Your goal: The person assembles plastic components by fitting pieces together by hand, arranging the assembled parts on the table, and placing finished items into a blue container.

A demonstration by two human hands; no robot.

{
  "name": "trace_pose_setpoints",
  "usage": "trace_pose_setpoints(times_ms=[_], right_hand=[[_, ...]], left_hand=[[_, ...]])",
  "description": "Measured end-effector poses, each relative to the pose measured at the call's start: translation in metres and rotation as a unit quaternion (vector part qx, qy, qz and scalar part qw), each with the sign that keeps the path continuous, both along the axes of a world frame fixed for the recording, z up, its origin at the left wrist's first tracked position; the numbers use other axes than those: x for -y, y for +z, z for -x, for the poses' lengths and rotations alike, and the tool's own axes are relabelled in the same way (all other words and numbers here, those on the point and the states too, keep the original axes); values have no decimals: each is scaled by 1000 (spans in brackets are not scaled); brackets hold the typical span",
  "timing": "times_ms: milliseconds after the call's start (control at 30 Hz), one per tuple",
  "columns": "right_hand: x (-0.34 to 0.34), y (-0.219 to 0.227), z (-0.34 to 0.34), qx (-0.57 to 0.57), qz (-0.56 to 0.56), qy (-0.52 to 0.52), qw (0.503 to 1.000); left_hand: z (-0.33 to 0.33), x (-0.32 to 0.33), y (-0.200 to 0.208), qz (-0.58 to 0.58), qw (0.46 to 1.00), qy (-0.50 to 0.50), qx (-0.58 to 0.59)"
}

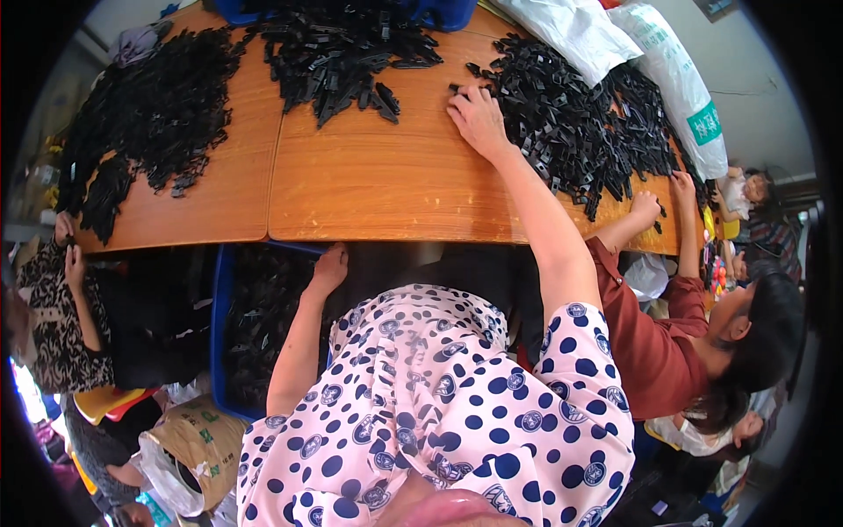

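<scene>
My right hand [479, 121] reaches across the wooden table to the left edge of a wide heap of small black plastic pieces [562, 110]. Its thumb and fingers are closed around one small black plastic piece [456, 89]. Down by the table's front edge, my left hand [330, 269] has curled fingers, and what they hold, if anything, is hidden. Beside that hand, below the tabletop, a blue bin [219, 334] contains many black pieces. Another pile of longer black plastic parts [338, 61] lies at the far middle of the table.
A third black heap [167, 105] covers the table's left part. White plastic sacks [676, 83] lie at the back right. Co-workers' hands [645, 209] handle pieces at the right; another person's hands [70, 250] are at the left edge. A brown bag [198, 443] stands lower left.
</scene>
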State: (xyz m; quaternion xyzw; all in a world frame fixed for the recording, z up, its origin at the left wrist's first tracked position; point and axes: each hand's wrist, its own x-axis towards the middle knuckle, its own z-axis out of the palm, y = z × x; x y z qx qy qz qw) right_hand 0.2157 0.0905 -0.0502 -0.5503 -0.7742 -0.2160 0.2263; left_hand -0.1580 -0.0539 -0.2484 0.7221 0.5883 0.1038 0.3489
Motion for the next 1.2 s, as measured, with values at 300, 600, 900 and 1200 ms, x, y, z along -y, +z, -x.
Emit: trace_pose_setpoints(times_ms=[300, 600, 900, 1200], right_hand=[[44, 12, -2, -40, -30, 82, 995], [53, 26, -17, -278, 10, 20, 960], [74, 43, 7, 68, 116, -9, 991], [83, 35, 27, -35, 100, -44, 993]], left_hand=[[2, 40, 193, -23, 980, -198, 21], [-58, -111, 228, -304, 911, -184, 207], [-88, -212, 222, -389, 871, -287, -88], [-59, -125, 211, -128, 965, -212, 88]])
